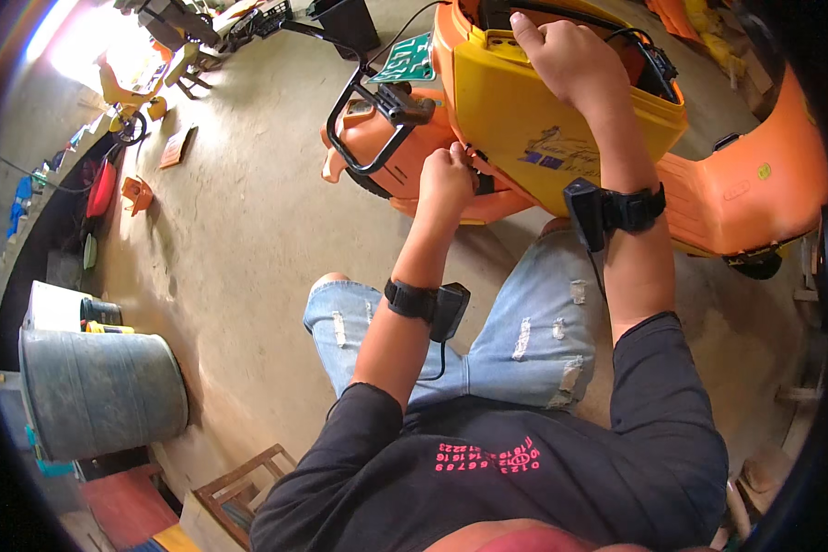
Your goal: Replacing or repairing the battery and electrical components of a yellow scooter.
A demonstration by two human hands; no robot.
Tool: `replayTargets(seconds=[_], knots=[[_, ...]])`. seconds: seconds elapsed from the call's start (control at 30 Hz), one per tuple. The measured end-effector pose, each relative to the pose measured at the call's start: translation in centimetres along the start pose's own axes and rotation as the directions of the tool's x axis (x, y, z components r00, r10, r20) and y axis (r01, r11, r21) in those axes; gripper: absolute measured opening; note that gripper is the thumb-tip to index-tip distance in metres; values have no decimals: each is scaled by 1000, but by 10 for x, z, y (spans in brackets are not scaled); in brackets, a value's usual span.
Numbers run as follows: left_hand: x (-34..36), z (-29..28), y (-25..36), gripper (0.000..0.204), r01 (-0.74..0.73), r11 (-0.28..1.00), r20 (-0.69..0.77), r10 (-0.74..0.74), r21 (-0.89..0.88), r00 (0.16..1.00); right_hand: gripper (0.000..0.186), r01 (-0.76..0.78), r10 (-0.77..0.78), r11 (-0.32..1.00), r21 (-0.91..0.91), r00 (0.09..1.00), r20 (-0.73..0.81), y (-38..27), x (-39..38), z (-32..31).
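In front of me stands an electric scooter with its seat off and an open cavity [630, 55] on top. Its yellow side panel [515, 110] faces me. My right hand [575, 60] is closed over the panel's upper edge, its fingertips partly hidden. Lower down, my left hand [449, 179] pinches at the seam between the yellow panel and the orange rear cover [405, 143]. What those fingers hold is too small to make out. Beside that hand is a black tubular rear rack [350, 110], below a green plate [405, 58].
The scooter's orange floorboard and front shield [754, 189] extend to the right. At left stand a large grey-blue tub [106, 391] and a wooden chair [248, 483]. A black bin [345, 23] and a small yellow bike [124, 97] are farther back. An orange part [138, 195] lies on the concrete floor.
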State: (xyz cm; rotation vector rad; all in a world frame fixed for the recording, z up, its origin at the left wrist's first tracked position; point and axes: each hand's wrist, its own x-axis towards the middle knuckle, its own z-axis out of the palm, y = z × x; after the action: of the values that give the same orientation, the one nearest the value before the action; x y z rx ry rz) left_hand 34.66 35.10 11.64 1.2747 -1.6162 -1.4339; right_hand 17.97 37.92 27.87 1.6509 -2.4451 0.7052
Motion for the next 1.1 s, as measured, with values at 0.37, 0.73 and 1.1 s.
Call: replayTargets(seconds=[0.37, 0.73, 1.1], knots=[[-2, -6, 1, 25, 196, 836, 324, -23, -513, 946, 64, -14, 14, 1000, 12, 999, 30, 2, -1, -3], [-6, 2, 1, 31, 111, 923, 65, -93, -368, 993, 59, -35, 35, 999, 17, 999, 3, 0, -4, -4], [-5, 1, -4, 30, 155, 833, 226, -37, -531, 973, 65, -4, 5, 1000, 8, 998, -61, 4, -2, 3]])
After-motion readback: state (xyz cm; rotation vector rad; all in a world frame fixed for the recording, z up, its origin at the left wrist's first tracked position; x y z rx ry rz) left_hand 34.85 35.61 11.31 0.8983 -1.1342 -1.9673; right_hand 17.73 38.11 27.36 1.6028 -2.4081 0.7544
